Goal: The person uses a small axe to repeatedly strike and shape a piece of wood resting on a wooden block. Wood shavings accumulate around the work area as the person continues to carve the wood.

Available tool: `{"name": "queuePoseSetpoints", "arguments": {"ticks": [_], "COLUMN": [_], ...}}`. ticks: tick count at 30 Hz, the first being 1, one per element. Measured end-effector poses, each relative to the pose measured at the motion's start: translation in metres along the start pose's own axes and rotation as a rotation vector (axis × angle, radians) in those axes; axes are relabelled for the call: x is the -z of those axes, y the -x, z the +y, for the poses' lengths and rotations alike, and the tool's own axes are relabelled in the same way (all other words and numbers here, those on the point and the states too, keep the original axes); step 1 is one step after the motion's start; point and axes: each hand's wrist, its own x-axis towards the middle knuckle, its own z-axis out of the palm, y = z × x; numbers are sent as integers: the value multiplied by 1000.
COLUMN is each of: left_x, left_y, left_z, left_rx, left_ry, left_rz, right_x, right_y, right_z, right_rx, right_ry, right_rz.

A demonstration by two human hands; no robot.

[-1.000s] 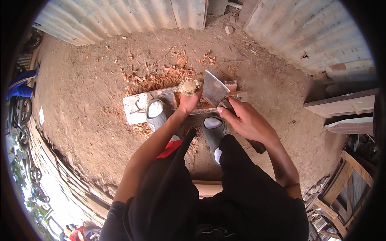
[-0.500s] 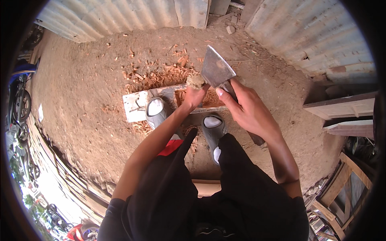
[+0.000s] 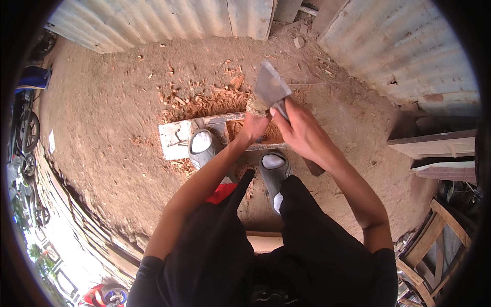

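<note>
My right hand [image 3: 307,135] is wrapped around the dark handle of a hatchet [image 3: 271,84], close below its head. The broad grey blade slants up and to the left, slightly blurred, and the handle's end sticks out under my wrist. My left hand [image 3: 255,126] is closed on a rough tan piece of wood [image 3: 257,106], its ragged top just below the blade. Whether blade and wood touch, I cannot tell. Both hands are above a worn wooden frame [image 3: 174,137] lying on the dirt, with wood chips inside it; my left hand hides part of it.
Reddish wood chips [image 3: 220,97] are heaped behind the frame. My grey shoes [image 3: 276,171] stand at its near side. Corrugated metal sheets [image 3: 169,23] bound the far side. Boards [image 3: 434,146] and a wooden frame [image 3: 434,240] are on the right, motorbikes [image 3: 28,133] at the left.
The hatchet has moved left, and the wood piece in my left hand slightly right, so blade and wood are closer together. Both hands keep their grip. The whole view has shifted slightly.
</note>
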Motion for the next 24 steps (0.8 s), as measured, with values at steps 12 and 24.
{"name": "queuePoseSetpoints", "arguments": {"ticks": [12,24], "left_x": [-1,3], "left_y": [10,22], "left_z": [1,2], "left_rx": [38,9], "left_ry": [-16,-212], "left_rz": [-127,-239], "right_x": [0,11], "right_y": [21,48], "right_z": [7,-15], "right_rx": [67,-12], "right_ry": [53,-109], "right_rz": [-60,-79]}}
